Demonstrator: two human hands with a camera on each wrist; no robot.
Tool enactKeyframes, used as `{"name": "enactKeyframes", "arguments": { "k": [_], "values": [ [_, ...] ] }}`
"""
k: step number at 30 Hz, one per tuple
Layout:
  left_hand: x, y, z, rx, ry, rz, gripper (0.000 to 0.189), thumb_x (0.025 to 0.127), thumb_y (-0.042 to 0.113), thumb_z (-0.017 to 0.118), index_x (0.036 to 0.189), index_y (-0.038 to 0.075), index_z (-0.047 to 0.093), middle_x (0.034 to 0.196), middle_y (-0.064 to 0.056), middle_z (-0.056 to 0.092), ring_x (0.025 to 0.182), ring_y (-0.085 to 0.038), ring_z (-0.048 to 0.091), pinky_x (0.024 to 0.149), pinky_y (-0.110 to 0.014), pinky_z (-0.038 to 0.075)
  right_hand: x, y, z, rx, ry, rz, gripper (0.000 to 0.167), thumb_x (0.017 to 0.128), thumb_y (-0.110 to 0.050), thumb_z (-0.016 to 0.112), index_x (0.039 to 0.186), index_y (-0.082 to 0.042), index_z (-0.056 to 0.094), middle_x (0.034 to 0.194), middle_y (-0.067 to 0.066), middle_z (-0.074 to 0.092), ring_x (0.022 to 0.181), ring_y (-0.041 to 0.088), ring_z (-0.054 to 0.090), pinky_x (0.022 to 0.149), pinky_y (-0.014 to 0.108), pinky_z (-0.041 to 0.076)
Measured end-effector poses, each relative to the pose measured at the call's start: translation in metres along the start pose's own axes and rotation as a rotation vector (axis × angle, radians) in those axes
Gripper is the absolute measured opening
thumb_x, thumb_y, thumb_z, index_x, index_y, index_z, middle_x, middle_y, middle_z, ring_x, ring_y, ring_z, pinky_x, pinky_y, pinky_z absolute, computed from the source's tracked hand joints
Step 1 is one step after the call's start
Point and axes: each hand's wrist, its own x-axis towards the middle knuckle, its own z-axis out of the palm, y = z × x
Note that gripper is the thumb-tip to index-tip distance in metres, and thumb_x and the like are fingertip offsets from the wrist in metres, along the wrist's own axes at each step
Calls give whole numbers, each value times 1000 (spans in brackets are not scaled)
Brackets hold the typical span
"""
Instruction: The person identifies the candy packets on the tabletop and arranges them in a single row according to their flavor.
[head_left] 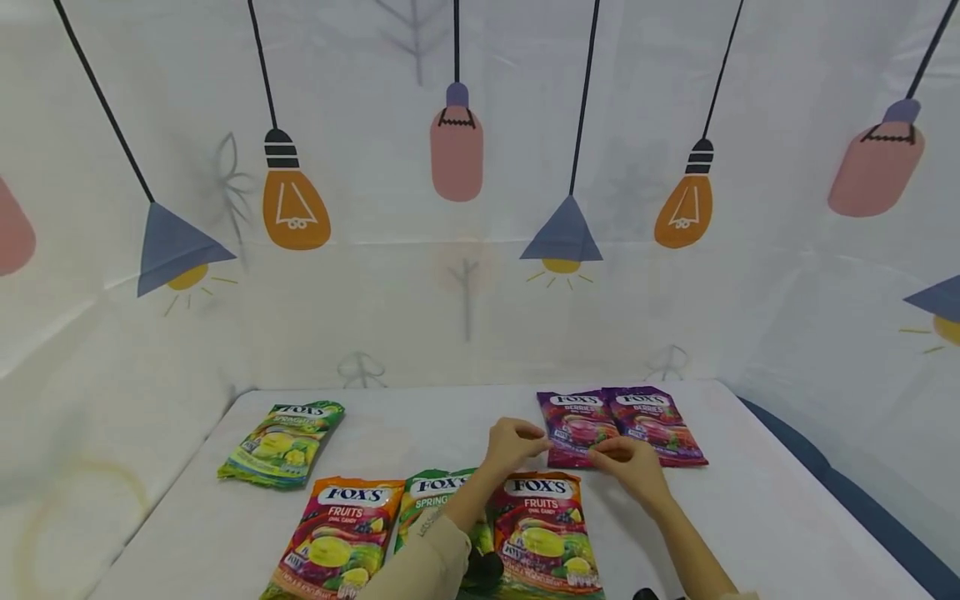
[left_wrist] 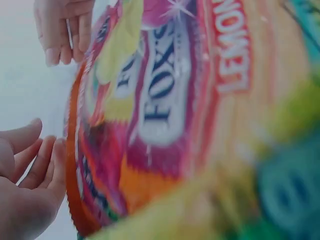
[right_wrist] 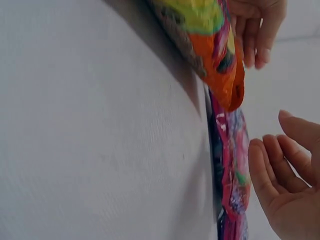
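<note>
Two purple Fox's Berries candy bags lie side by side at the back right, a left one (head_left: 579, 425) and a right one (head_left: 654, 423). My left hand (head_left: 516, 446) hovers by the left edge of the left purple bag, fingers loosely bent. Over that bag's lower right corner is my right hand (head_left: 633, 468). The right wrist view has the right hand (right_wrist: 287, 185) apart from the purple bags (right_wrist: 235, 170), its fingers relaxed and holding nothing. Likewise, the left hand (left_wrist: 27, 175) appears with nothing in its fingers in the left wrist view.
Along the front lie an orange-topped Fruits bag (head_left: 337, 533), a green Fox's bag (head_left: 431, 500) partly under my left forearm, and another Fruits bag (head_left: 542, 533). A further green bag (head_left: 285, 446) lies at the left of the white table (head_left: 187, 533). A lamp-patterned curtain (head_left: 390, 292) hangs behind.
</note>
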Motion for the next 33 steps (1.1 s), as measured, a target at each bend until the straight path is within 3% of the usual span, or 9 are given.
{"name": "enactKeyframes", "arguments": {
  "k": [7,15,21,28,33],
  "values": [
    [-16,2,-22,-123,-108,37,24,81,6,71,97,-12,67,85,-18,69,73,-24,68,68,-36,56,-10,-14,8,124,-107,-1,32,84,-21,71,102,6,66,94,13,69,84,25,67,75,32,54],
    [-38,8,-36,-162,-175,83,26,82,10,70,101,-9,67,89,-18,69,77,-21,66,70,-30,54,-20,-26,17,115,-185,-123,32,85,-21,70,102,6,67,93,13,70,78,18,67,72,24,53],
    [-48,8,-48,-179,-222,90,25,84,9,68,102,-9,67,91,-19,70,76,-20,66,68,-36,55,-27,-34,23,147,-241,-166,31,87,-18,68,103,8,65,96,16,69,78,24,66,69,22,53],
    [-60,10,-68,-255,-251,60,25,86,10,67,103,-9,66,92,-21,69,83,-45,62,72,-49,53,-33,-39,29,179,-298,-180,32,87,-17,68,103,10,64,95,18,69,79,27,67,70,28,55],
    [-70,10,-82,-276,-255,47,28,86,12,67,105,-8,66,95,-19,69,86,-31,66,79,-47,52,-38,-43,35,187,-325,-201,30,86,-16,68,102,10,65,93,18,69,76,23,67,68,23,54]
  ]
}}
